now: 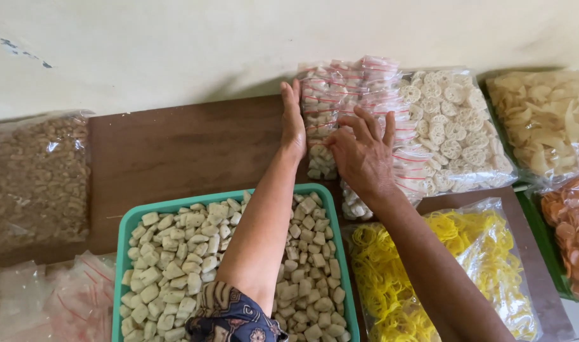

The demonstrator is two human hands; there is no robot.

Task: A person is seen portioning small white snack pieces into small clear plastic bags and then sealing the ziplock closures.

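Note:
A stack of small clear zip bags point(340, 101) filled with pale cracker pieces stands against the wall at the back of a brown wooden table point(175, 152). My left hand point(293, 120) lies flat against the stack's left side, fingers straight. My right hand point(363, 152) rests on top of the bags with fingers spread, pressing them. Below my left arm sits a green tray point(128, 228) full of the same pale cracker pieces.
A big bag of brown snacks point(36, 177) lies at the left. Empty zip bags point(48, 297) lie at the lower left. Bags of white lattice crackers point(454, 126), pale chips point(546, 120), orange crackers point(571, 228) and yellow ring crackers point(429, 272) fill the right.

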